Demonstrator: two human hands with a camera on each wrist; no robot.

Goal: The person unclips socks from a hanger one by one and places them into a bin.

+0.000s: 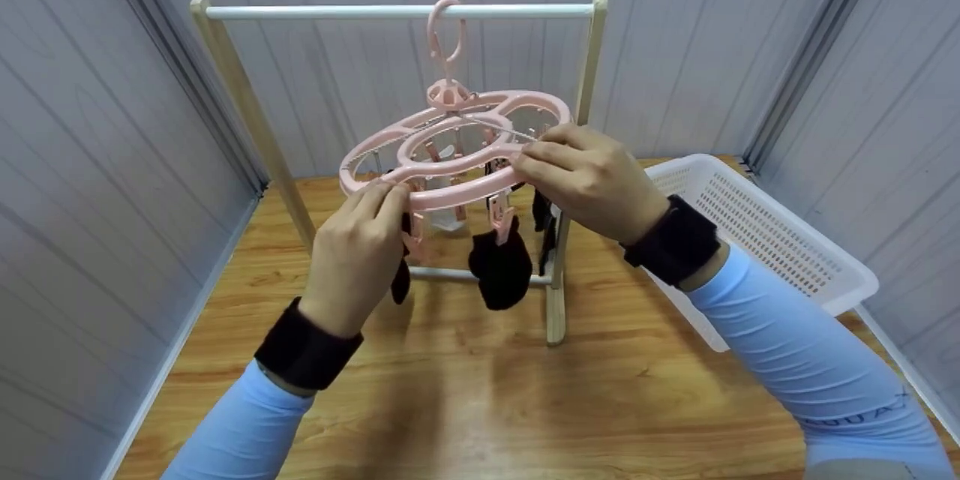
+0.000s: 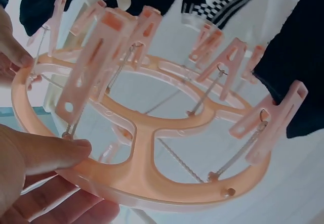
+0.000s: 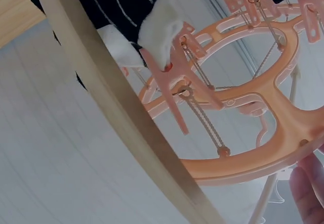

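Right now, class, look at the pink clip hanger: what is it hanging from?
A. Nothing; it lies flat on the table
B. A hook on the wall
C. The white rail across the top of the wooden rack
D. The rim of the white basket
C: the pink clip hanger has its hook looped over the white rail of the wooden rack, while the left hand and right hand hold its frame.

The clip hanger [image 1: 454, 157] is moulded in smooth, slightly glossy pink plastic, with thin metal chains. The rack [image 1: 247, 105] is matt wood; the socks [image 1: 501, 266] are soft black cloth.
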